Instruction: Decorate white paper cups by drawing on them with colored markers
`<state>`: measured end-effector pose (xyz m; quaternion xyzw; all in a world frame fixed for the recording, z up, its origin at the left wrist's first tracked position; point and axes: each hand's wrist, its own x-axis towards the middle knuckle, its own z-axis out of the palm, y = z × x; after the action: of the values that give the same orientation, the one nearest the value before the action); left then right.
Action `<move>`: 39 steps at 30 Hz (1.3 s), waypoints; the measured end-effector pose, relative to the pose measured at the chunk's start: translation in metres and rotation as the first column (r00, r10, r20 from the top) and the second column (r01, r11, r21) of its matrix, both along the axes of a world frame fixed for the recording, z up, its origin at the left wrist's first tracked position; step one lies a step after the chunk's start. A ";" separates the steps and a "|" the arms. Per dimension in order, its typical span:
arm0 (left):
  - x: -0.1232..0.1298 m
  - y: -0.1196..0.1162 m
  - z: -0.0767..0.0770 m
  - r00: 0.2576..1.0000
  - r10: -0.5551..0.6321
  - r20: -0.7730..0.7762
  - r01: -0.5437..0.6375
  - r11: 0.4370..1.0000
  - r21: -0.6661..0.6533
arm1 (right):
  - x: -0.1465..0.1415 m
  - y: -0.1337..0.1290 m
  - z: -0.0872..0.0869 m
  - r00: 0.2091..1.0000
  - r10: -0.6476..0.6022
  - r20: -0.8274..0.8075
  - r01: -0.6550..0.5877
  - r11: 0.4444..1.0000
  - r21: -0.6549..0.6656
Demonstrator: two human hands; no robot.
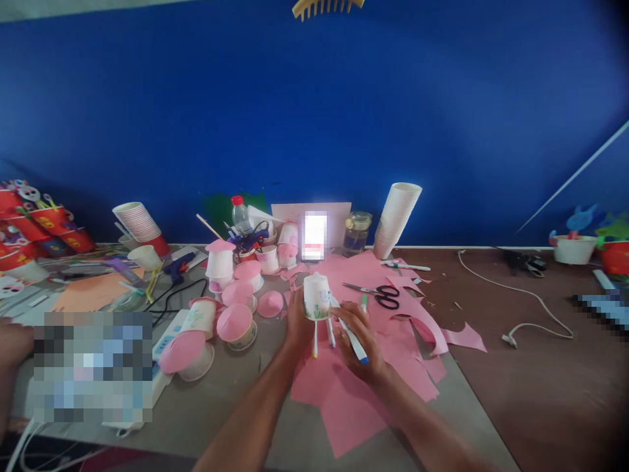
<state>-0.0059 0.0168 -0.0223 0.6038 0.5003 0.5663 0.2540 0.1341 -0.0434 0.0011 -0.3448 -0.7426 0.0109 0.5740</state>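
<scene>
A white paper cup (315, 292) with green grass-like drawing and a small blue figure is held upside down by my left hand (297, 318), whose fingers are mostly hidden behind it. My right hand (362, 341) grips a white marker (354, 342) with a blue end, its tip close to the cup's drawn side. Below the cup, two more markers (315, 341) lie on pink paper (339, 393). Black-handled scissors (381, 294) rest on the paper to the right, and a green-ended marker (364, 301) lies just beyond my right hand.
Several cups with pink paper tops (236, 322) stand on the left. Behind are a tall cup stack (397, 219), a glass jar (357, 234) and a lit phone (315, 236). A power strip (167, 347), glue gun (177, 267) and white cable (528, 288) lie about. Another person's hand (14, 347) shows far left.
</scene>
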 end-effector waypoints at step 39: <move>0.001 -0.001 -0.003 1.000 -0.008 -0.025 0.008 1.000 -0.009 | 0.002 0.001 -0.001 1.000 0.005 -0.011 -0.005 1.000 -0.029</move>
<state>-0.0050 0.0158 -0.0254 0.6117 0.5035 0.5556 0.2524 0.1357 -0.0421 0.0003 -0.3512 -0.7403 0.0251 0.5728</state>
